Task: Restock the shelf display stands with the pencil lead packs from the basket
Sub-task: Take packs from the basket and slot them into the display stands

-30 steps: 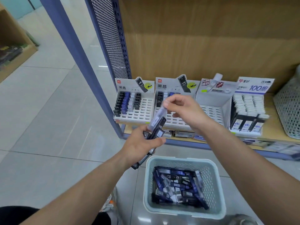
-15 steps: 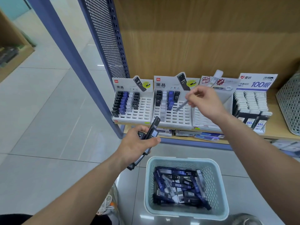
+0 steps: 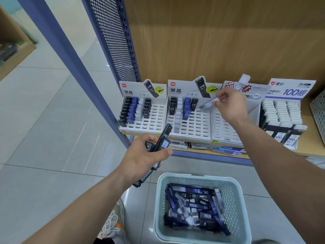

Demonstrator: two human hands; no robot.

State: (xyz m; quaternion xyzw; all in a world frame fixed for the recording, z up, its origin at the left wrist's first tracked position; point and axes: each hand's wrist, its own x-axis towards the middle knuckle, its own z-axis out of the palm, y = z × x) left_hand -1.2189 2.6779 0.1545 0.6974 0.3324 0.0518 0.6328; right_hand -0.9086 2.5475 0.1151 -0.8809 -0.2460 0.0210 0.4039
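Observation:
My right hand point(image 3: 228, 106) pinches a clear grey lead pack point(image 3: 206, 105) over the right side of the middle display stand point(image 3: 195, 127). That stand holds black, white and blue packs in its left columns. My left hand point(image 3: 146, 157) grips a bundle of black lead packs point(image 3: 162, 143) below the shelf edge. The pale blue basket point(image 3: 233, 187) on the floor holds several black, blue and clear packs. The left stand point(image 3: 154, 120) has packs in its left columns.
A third white stand point(image 3: 223, 131) sits partly behind my right wrist. A fuller stand of white-capped packs point(image 3: 281, 115) is at the right, then a mesh basket point(image 3: 318, 110). Flat boxes point(image 3: 226, 149) lie under the stands. A blue upright point(image 3: 73, 64) borders the shelf.
My right hand carried the clear pack from my left hand's bundle up and right to the middle stand. The left hand has kept its bundle nearly still.

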